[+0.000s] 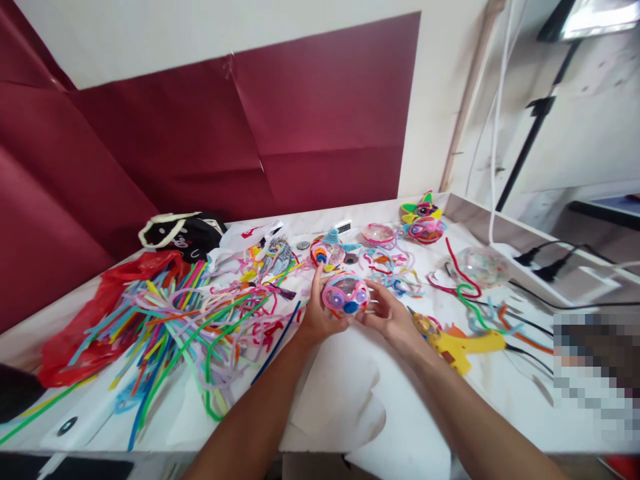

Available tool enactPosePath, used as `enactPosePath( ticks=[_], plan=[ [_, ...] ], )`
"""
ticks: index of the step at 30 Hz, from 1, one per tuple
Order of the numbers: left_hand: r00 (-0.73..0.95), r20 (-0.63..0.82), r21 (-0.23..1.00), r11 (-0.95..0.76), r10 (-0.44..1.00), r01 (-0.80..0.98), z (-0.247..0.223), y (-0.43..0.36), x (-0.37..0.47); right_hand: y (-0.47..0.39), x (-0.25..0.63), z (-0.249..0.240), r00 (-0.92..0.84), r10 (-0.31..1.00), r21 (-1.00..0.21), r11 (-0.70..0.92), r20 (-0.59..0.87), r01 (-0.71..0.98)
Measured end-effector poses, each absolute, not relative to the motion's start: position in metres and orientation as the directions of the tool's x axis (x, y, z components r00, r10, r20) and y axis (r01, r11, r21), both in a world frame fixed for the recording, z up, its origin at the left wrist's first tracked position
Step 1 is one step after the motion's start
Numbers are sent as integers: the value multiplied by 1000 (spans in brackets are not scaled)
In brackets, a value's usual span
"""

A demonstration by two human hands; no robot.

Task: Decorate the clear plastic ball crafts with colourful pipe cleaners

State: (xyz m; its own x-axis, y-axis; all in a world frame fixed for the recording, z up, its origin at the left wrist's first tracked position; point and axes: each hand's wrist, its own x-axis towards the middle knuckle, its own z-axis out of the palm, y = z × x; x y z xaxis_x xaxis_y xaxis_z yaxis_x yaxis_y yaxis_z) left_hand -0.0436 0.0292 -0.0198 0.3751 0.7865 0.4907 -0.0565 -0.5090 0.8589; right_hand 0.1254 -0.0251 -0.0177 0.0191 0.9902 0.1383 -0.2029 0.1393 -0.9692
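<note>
Ball (344, 288), clear, pink-trimmed, one; held over the middle of the table (530, 403).
Grip: left hand (318, 316) and right hand (390, 319) pinching opposite sides; light, even pressure advisable, fingertips best kept off the blue disc (351, 307).

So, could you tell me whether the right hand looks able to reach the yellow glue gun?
Probably yes, though not before letting go: the right hand helps hold the decorated ball, while the glue gun lies beside that forearm, largely uncovered.
</note>
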Motion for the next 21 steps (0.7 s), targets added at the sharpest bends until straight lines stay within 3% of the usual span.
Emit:
enactPosePath(
  ticks=[21],
  plan=[
    [381,434,898,-429,816,-103,-14,25,-46,-28,120,-19,15,985,-975,171,171,-141]
  ],
)
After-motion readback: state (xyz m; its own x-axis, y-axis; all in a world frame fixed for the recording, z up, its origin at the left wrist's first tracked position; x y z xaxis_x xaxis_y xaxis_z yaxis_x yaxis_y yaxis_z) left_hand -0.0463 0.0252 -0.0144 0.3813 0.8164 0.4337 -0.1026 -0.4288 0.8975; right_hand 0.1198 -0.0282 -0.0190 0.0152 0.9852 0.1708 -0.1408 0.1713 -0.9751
